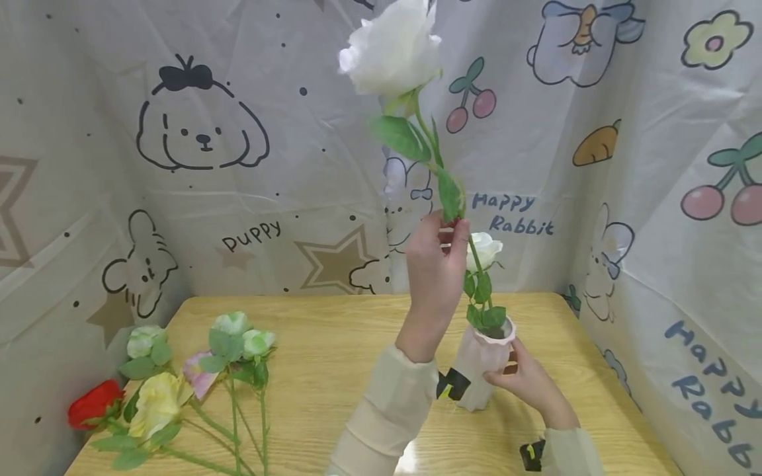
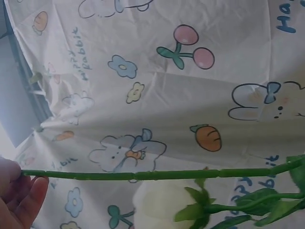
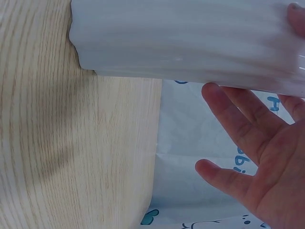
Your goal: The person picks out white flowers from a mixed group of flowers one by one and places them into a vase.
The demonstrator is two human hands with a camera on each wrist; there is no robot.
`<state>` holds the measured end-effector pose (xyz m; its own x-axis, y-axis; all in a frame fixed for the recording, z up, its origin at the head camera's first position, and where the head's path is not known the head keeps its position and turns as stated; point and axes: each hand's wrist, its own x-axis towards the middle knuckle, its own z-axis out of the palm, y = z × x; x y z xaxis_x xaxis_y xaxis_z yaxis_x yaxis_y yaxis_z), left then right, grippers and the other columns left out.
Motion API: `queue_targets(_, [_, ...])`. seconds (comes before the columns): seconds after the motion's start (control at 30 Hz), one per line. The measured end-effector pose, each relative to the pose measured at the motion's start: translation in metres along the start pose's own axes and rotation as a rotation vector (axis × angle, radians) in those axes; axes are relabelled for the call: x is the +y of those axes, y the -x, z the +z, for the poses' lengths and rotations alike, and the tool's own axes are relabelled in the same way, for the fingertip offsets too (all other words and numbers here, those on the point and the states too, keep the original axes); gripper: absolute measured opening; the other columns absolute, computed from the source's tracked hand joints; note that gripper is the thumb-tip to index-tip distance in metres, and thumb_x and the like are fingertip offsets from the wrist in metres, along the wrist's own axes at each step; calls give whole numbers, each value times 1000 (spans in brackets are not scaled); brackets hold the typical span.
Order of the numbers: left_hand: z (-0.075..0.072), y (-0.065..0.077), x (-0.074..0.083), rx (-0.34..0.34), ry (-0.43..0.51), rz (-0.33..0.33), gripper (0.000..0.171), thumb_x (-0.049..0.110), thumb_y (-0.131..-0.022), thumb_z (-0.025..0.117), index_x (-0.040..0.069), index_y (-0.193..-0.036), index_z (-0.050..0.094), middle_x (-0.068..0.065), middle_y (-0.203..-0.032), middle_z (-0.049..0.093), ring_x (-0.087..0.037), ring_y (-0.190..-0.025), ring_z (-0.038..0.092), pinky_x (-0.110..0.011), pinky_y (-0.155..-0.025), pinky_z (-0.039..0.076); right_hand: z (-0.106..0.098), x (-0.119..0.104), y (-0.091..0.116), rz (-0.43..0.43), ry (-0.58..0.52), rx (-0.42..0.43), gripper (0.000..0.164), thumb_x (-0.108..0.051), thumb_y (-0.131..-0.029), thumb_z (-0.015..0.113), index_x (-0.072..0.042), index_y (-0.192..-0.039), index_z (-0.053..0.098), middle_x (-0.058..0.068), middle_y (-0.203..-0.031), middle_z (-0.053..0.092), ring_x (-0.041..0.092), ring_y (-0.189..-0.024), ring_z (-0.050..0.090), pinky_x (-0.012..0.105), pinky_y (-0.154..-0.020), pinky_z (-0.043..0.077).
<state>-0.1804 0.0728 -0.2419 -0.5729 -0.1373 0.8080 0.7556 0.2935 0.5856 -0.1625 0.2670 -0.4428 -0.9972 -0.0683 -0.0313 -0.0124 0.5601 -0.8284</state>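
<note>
Held up over the table, a large white rose (image 1: pixel 393 53) has its stem pinched between the thumb and fingers of my left hand (image 1: pixel 434 271). In the left wrist view the green stem (image 2: pixel 176 175) runs across from the fingertips. A pale, ruffle-rimmed vase (image 1: pixel 479 357) stands on the table, a second white rose (image 1: pixel 485 251) upright in it. My right hand (image 1: pixel 530 383) holds the vase's right side, the thumb in front and fingers behind. In the right wrist view the fingertips touch the vase wall (image 3: pixel 181 43), and the little finger is apart from it.
On the left of the wooden table (image 1: pixel 333 370) lie a red rose (image 1: pixel 95 404), a yellow rose (image 1: pixel 157 406), a pink flower (image 1: pixel 199 375) and several pale green blooms (image 1: pixel 229 337). A printed cloth (image 1: pixel 286 132) surrounds the table at the back and sides.
</note>
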Motion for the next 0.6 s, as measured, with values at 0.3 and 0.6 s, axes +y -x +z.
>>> queue_targets(0.3, [29, 34, -25, -255, -74, -123, 22, 23, -90, 48, 5, -100, 55, -7, -90, 63, -6, -70, 59, -8, -60, 45, 1, 0, -1, 16, 7, -7, 89, -30, -70, 72, -21, -139, 17, 19, -123, 49, 19, -92, 55, 34, -75, 51])
queue_targets(0.6, [44, 72, -47, -509, -252, -107, 16, 19, -88, 51, 9, -97, 59, -2, -90, 66, -3, -75, 59, -5, -61, 43, 1, -2, 1, -14, -10, -23, 87, -27, -72, 70, -19, -140, 15, 20, -121, 48, 20, -93, 55, 34, -74, 51])
